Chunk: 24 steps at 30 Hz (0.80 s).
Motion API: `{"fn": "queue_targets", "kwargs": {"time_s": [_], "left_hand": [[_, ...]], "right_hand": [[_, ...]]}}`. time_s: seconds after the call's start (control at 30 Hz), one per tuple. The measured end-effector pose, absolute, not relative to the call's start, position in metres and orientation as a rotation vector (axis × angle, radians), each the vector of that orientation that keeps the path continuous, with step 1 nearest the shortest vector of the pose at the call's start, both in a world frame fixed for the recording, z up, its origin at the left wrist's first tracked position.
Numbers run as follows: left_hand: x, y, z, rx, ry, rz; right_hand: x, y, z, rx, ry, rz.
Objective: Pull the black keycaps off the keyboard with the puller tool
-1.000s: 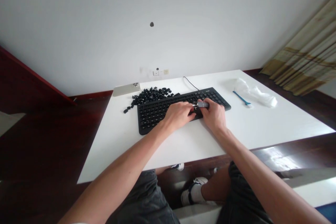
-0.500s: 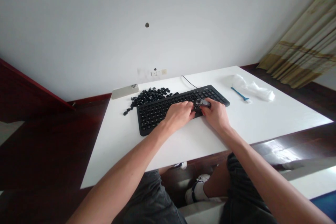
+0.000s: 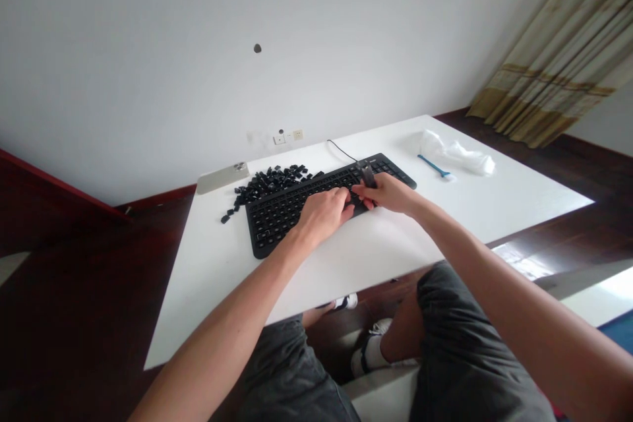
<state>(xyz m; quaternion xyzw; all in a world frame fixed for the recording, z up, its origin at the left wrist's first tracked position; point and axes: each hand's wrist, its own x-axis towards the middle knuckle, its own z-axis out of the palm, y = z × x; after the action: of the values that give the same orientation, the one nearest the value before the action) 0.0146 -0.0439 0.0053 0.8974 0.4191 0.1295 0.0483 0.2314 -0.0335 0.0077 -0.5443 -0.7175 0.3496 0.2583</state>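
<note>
A black keyboard (image 3: 281, 214) lies at a slant on the white table, and many of its keycaps are off. My left hand (image 3: 324, 212) rests over its middle with curled fingers; the fingertips and whatever they may hold are hidden. Close beside it, my right hand (image 3: 388, 194) is closed around a dark grey metallic tool (image 3: 368, 175) that points up and away, its exact kind unclear. The thumb and fingers of that hand reach down toward the keys. Behind the keyboard's left half lies a heap of loose black keycaps (image 3: 271, 181).
A phone (image 3: 222, 179) lies at the table's back left. On the right are a blue brush (image 3: 434, 166) and a crumpled clear plastic bag (image 3: 459, 155). The keyboard's cable (image 3: 341, 150) runs toward the wall, below which are sockets (image 3: 297, 135). The white table (image 3: 208, 290) ends near my knees.
My right hand has turned, so the tool now points up and away instead of lying sideways toward my left hand. The whole view has shifted slightly.
</note>
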Motion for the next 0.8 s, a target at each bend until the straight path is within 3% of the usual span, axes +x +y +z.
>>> {"fn": "queue_targets", "kwargs": {"time_s": [0.2,0.47,0.8], "left_hand": [[0.014,-0.045,0.006,2.701,1.287,0.430],[0.023,-0.047,0.003,2.680,1.312,0.524],[0.028,-0.042,-0.001,2.647,1.354,0.536]], "right_hand": [[0.220,-0.041,0.004,-1.550,-1.766,0.963],[0.198,-0.062,-0.004,-1.754,-1.540,0.599],[0.187,-0.069,-0.013,-1.661,-1.575,0.332]]}}
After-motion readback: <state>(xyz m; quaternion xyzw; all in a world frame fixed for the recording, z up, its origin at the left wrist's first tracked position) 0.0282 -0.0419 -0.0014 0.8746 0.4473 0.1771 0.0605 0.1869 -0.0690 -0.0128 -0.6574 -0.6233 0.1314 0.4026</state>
